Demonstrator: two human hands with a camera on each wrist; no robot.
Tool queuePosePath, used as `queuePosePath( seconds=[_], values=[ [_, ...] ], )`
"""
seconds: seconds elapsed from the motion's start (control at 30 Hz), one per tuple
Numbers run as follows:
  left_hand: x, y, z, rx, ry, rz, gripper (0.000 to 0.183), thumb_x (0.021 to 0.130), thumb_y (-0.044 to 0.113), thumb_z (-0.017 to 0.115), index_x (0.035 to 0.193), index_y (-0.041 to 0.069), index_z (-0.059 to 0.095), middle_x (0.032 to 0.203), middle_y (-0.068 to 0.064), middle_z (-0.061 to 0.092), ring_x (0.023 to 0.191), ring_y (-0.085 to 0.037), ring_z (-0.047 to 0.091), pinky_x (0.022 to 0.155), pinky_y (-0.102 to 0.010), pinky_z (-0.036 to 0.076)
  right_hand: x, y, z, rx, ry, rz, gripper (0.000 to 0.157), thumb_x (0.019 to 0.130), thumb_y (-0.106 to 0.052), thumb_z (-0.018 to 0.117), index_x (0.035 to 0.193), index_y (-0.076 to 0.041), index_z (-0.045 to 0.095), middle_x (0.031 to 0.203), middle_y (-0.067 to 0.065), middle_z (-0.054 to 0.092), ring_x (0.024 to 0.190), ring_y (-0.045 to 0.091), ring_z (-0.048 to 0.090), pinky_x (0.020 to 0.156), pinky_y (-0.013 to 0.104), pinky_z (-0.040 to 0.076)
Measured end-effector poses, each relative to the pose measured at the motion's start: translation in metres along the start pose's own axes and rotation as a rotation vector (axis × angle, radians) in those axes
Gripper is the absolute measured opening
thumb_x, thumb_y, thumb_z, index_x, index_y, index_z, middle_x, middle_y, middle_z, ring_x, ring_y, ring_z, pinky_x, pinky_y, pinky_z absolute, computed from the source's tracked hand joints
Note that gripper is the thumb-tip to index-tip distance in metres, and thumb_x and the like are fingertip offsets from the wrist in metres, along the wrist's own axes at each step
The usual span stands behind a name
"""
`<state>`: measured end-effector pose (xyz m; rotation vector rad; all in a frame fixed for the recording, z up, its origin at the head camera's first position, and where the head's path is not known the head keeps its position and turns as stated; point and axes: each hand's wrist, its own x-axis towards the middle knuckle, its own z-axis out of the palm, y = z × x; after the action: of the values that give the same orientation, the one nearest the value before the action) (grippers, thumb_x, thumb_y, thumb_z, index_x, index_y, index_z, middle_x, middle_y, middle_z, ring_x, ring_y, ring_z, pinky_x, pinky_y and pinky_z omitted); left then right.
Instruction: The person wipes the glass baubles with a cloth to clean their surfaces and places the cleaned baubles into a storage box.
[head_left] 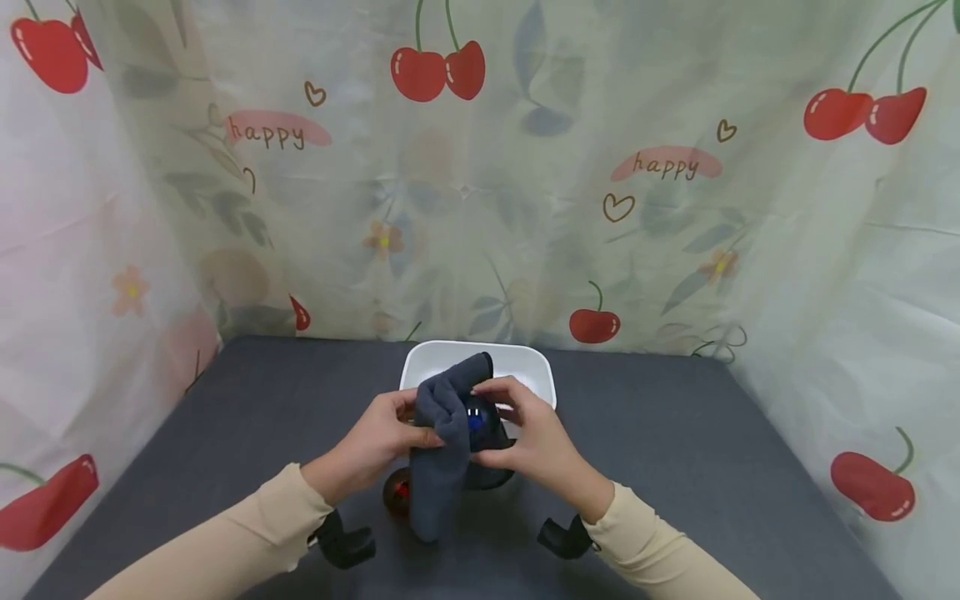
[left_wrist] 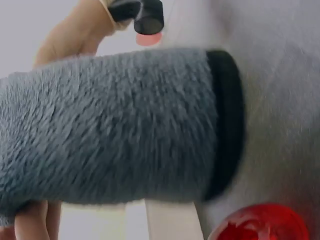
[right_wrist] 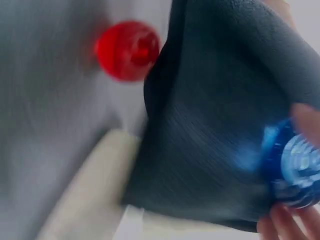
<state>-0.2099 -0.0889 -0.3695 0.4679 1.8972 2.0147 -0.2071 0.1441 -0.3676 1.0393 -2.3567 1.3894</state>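
A dark grey fleecy cloth [head_left: 442,417] is pinched by my left hand [head_left: 367,442] and hangs in folds to the table. My right hand [head_left: 543,437] grips a shiny blue ball [head_left: 482,421], thumb below and fingers above, against the cloth's right side. In the right wrist view the blue ball [right_wrist: 295,165] shows at the right edge, with the cloth [right_wrist: 215,115] beside it. On the table, left of the hanging cloth, lies a shiny red ball [head_left: 397,492]. The cloth [left_wrist: 115,125] hides most of the left hand's work in the left wrist view.
Behind the hands stands a white tray [head_left: 427,357], partly covered by them and the cloth. A dark grey cover lies over the table [head_left: 660,433]. Curtains [head_left: 465,183] with cherry prints rise at the back and both sides.
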Motion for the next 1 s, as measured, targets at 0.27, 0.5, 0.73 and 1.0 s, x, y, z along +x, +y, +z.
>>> queuePosePath(
  seconds=[0.27,0.5,0.73,1.0],
  values=[
    [-0.003,0.000,-0.004,-0.004,0.047,0.004,0.051,0.082,0.003,0.073,0.127,-0.012,0.052,0.106,-0.005,0.070,0.091,-0.014,0.068,0.079,-0.032,0.056,-0.001,-0.002,0.000,-0.073,0.016,-0.002,0.067,0.061,-0.005,0.091,0.121,-0.011,0.059,0.118,0.003,0.060,0.108,0.018,0.063,0.093,0.027,0.051],
    [0.000,0.001,0.002,0.008,-0.002,0.015,0.059,0.082,0.007,0.075,0.133,-0.006,0.050,0.121,-0.011,0.064,0.101,-0.016,0.064,0.083,-0.035,0.056,0.001,-0.001,0.000,0.139,-0.004,0.108,0.068,0.067,0.002,0.085,0.126,-0.007,0.051,0.128,0.010,0.052,0.118,0.026,0.057,0.096,0.032,0.050],
    [0.000,-0.002,0.002,0.090,0.064,0.039,0.049,0.080,0.010,0.078,0.123,-0.007,0.060,0.114,-0.011,0.068,0.099,-0.016,0.063,0.080,-0.033,0.056,0.001,-0.004,-0.005,-0.417,-0.029,-0.072,0.068,0.062,-0.021,0.092,0.122,-0.015,0.060,0.116,-0.002,0.063,0.102,0.011,0.062,0.088,0.028,0.053],
    [0.000,-0.004,0.001,-0.047,-0.029,-0.025,0.057,0.083,0.003,0.071,0.134,-0.007,0.048,0.117,-0.006,0.064,0.101,-0.016,0.064,0.084,-0.036,0.056,-0.002,0.002,-0.007,0.167,-0.085,0.149,0.067,0.067,-0.006,0.088,0.127,-0.015,0.058,0.125,0.005,0.058,0.109,0.021,0.062,0.093,0.030,0.052]
  ],
)
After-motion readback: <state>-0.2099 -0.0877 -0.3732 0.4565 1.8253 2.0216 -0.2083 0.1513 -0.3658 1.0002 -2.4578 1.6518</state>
